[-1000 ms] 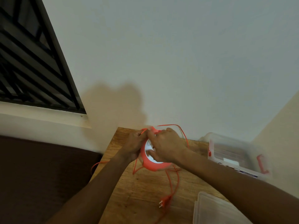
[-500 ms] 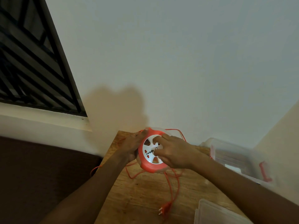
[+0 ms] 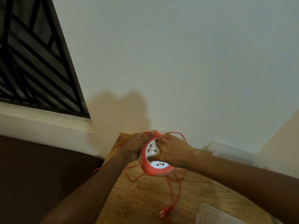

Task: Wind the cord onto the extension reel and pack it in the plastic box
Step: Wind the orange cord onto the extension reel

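Note:
An orange extension reel point(image 3: 151, 169) with a white socket face is held tilted above the wooden table point(image 3: 142, 199). My left hand point(image 3: 135, 147) grips its left rim from behind. My right hand point(image 3: 172, 151) lies over the white face, fingers curled onto it. Loose orange cord point(image 3: 171, 189) hangs in loops under the reel and runs down to its plug point(image 3: 164, 211) on the table. The clear plastic box point(image 3: 226, 151) stands at the right by the wall, partly hidden by my right arm.
A clear plastic lid point(image 3: 215, 215) lies at the table's front right corner. A wall stands right behind the table. A barred window point(image 3: 32, 62) is at upper left, and a dark surface point(image 3: 40, 175) lies left of the table.
My right hand has shifted around the reel's white face as the reel turned. The loose cord loops have shifted and the plug lies slightly nearer the front edge.

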Action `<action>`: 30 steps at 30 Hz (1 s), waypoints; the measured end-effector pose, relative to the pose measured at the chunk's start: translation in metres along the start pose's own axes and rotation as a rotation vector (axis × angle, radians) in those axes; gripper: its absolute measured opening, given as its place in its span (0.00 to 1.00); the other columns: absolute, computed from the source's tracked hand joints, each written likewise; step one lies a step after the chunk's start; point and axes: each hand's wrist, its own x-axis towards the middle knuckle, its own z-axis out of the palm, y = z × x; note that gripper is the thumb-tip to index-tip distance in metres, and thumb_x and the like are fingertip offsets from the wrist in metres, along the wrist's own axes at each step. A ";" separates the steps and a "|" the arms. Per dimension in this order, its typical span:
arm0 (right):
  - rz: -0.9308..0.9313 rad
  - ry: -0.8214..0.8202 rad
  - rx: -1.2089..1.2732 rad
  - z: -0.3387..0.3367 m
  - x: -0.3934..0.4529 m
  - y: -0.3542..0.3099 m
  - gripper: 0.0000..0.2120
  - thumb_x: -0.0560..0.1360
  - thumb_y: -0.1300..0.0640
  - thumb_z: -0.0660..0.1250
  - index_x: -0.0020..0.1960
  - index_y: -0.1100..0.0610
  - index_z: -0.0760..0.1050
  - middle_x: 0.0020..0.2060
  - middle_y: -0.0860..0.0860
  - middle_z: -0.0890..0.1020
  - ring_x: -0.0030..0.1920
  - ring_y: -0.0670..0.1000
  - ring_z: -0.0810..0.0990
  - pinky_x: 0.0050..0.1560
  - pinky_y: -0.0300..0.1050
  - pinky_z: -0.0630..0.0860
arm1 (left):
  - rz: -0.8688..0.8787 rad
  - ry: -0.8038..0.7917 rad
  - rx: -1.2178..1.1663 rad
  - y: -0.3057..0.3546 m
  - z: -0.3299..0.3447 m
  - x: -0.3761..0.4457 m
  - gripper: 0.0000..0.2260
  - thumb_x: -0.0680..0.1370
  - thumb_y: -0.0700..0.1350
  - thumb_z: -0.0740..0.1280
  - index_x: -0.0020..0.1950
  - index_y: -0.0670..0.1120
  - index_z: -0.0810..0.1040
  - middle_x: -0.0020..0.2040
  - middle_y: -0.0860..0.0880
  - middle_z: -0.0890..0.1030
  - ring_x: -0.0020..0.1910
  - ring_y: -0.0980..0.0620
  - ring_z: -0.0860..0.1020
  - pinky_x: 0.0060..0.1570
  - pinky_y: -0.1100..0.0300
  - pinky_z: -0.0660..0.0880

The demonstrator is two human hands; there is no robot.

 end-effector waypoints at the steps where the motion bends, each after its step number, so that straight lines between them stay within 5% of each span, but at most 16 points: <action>1: 0.070 0.028 0.028 0.001 0.001 0.000 0.32 0.74 0.46 0.72 0.74 0.45 0.64 0.53 0.57 0.82 0.52 0.60 0.79 0.52 0.54 0.74 | 0.015 0.031 -0.029 0.000 0.000 0.001 0.26 0.65 0.65 0.80 0.51 0.46 0.90 0.55 0.37 0.88 0.47 0.41 0.87 0.53 0.44 0.84; 5: 0.361 0.059 0.207 0.012 0.005 -0.001 0.34 0.79 0.39 0.55 0.78 0.57 0.57 0.55 0.60 0.83 0.49 0.62 0.82 0.57 0.56 0.75 | 0.059 0.132 -0.065 0.006 0.005 0.007 0.24 0.66 0.65 0.76 0.48 0.46 0.89 0.51 0.39 0.89 0.44 0.41 0.88 0.48 0.47 0.86; 9: 0.432 0.073 0.246 0.019 0.010 -0.007 0.34 0.79 0.38 0.54 0.78 0.57 0.56 0.57 0.60 0.82 0.50 0.62 0.83 0.58 0.59 0.76 | 0.070 0.141 -0.021 0.013 0.005 0.009 0.27 0.63 0.68 0.77 0.49 0.47 0.90 0.52 0.39 0.89 0.47 0.39 0.88 0.54 0.41 0.85; 13: 0.447 0.068 0.223 0.023 0.008 -0.008 0.34 0.80 0.37 0.51 0.78 0.56 0.53 0.57 0.60 0.82 0.50 0.62 0.83 0.58 0.57 0.76 | 0.066 0.137 -0.026 0.012 0.005 0.009 0.26 0.65 0.68 0.76 0.49 0.49 0.90 0.52 0.40 0.89 0.46 0.40 0.89 0.45 0.47 0.86; 18: 0.350 0.129 0.138 0.013 -0.010 -0.004 0.28 0.79 0.40 0.61 0.71 0.57 0.69 0.47 0.61 0.84 0.40 0.60 0.83 0.41 0.51 0.79 | 0.061 0.095 -0.053 0.014 0.005 0.005 0.21 0.69 0.64 0.74 0.50 0.49 0.90 0.53 0.40 0.89 0.46 0.41 0.89 0.41 0.50 0.86; 21: 0.141 0.231 0.129 0.009 -0.019 0.006 0.17 0.72 0.51 0.74 0.59 0.53 0.77 0.52 0.60 0.79 0.44 0.58 0.79 0.37 0.50 0.79 | 0.090 0.054 -0.016 0.015 0.004 0.001 0.23 0.67 0.66 0.76 0.50 0.49 0.89 0.51 0.40 0.89 0.45 0.41 0.88 0.44 0.49 0.86; 24: -0.021 0.149 0.170 0.006 -0.022 0.013 0.20 0.73 0.55 0.73 0.64 0.47 0.76 0.62 0.61 0.74 0.54 0.59 0.78 0.43 0.53 0.81 | 0.095 0.022 0.021 0.014 0.006 -0.002 0.21 0.68 0.67 0.75 0.48 0.51 0.90 0.48 0.42 0.89 0.42 0.43 0.88 0.40 0.53 0.86; 30: -0.042 -0.044 0.131 -0.006 -0.022 0.011 0.31 0.75 0.50 0.71 0.73 0.38 0.62 0.74 0.60 0.63 0.65 0.62 0.71 0.53 0.54 0.76 | 0.070 0.004 0.099 0.012 0.007 -0.006 0.16 0.74 0.63 0.72 0.46 0.52 0.89 0.44 0.45 0.89 0.40 0.46 0.88 0.38 0.57 0.84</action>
